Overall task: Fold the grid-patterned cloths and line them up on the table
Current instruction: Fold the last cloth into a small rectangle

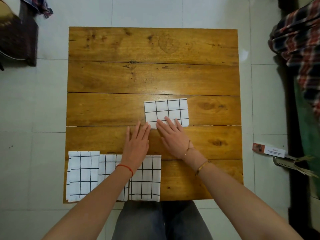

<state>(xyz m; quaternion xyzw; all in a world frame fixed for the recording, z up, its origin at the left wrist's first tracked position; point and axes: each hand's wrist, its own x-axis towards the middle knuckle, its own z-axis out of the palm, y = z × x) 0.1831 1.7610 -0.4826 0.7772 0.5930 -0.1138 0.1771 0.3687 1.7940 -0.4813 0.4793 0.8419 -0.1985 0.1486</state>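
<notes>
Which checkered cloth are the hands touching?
The folded cloth in the middle of the table. The right hand lies flat on it, the left hand at its corner. The three cloths in the near row go untouched.

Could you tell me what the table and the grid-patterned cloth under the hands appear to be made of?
The table looks like solid wood planks with a glossy varnish: knots, grain and seams between boards show, plus a light glare. The folded cloth seems a thin woven fabric, probably cotton, matte white with black grid lines; its layered edges lie flat under the right hand. The exact fibre cannot be told.
</notes>
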